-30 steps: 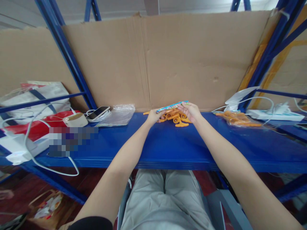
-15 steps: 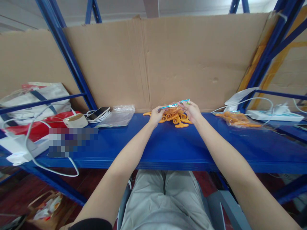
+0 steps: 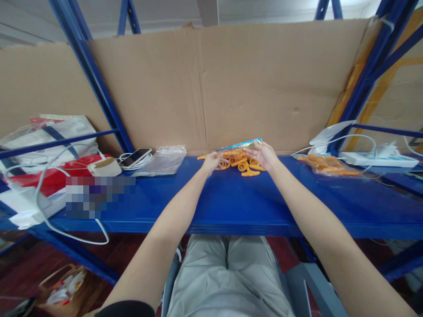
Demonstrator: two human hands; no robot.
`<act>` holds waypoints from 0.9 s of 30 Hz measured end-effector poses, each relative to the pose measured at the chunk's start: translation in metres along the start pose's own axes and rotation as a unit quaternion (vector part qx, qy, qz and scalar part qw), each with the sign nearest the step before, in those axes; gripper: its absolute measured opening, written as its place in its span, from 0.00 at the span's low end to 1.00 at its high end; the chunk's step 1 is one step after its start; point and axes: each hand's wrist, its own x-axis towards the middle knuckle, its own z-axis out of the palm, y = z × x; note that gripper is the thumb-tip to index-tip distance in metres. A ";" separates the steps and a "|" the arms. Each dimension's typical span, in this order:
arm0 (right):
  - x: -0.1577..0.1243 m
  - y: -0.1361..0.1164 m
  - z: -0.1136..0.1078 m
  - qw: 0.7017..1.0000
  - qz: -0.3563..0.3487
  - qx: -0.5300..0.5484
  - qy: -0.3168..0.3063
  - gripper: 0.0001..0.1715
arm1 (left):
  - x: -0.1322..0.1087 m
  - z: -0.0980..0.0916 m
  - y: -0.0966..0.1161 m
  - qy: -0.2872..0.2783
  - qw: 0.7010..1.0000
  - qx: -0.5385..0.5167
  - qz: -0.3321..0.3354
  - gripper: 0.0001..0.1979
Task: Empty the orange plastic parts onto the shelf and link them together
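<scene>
A pile of orange plastic T-shaped pieces (image 3: 242, 167) with round sockets lies at the back of the blue shelf. Behind its upper edge, a narrow packet-like strip (image 3: 243, 144), blue and multicoloured, slants up to the right. At the pile's left side is my left hand (image 3: 210, 163), its fingers apart around the orange pieces. My right hand (image 3: 264, 154) is at the right end, open, with one finger by the strip and others reaching toward the pieces. Whether the fingertips grip any clear film is too small to tell.
A clear bag of orange pieces (image 3: 327, 164) lies to the right, near a white power strip (image 3: 380, 159). To the left are flat clear bags (image 3: 163, 159), a phone (image 3: 136, 156) and cables. A cardboard panel (image 3: 264, 83) stands behind the blue shelf (image 3: 238, 202).
Both hands have come off the ends of the coloured strip and moved slightly lower, toward the orange pieces. The strip now shows along its length behind the pile.
</scene>
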 end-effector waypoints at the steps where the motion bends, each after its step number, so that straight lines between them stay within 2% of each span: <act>1: 0.000 0.000 0.000 1.000 0.002 -0.001 0.001 0.10 | 0.000 -0.001 0.000 -0.005 1.000 0.003 0.002 0.13; 5: 0.001 0.004 0.000 1.000 -0.003 -0.020 -0.004 0.10 | -0.002 -0.003 0.001 -0.020 1.000 0.010 0.004 0.12; 10: 0.003 0.010 -0.002 0.997 -0.013 -0.077 -0.019 0.10 | -0.005 0.002 0.004 -0.007 1.000 -0.016 0.006 0.12; 18: 0.008 0.014 -0.001 0.995 -0.051 -0.085 0.031 0.11 | -0.007 0.017 0.013 0.010 0.998 -0.065 -0.009 0.08; 22: 0.009 0.016 0.001 0.992 -0.077 -0.091 0.034 0.10 | -0.004 0.018 0.015 0.029 0.996 -0.077 0.017 0.10; 27: 0.008 0.013 -0.001 0.989 -0.115 -0.089 0.013 0.11 | -0.003 0.018 0.013 0.047 0.993 -0.095 0.056 0.07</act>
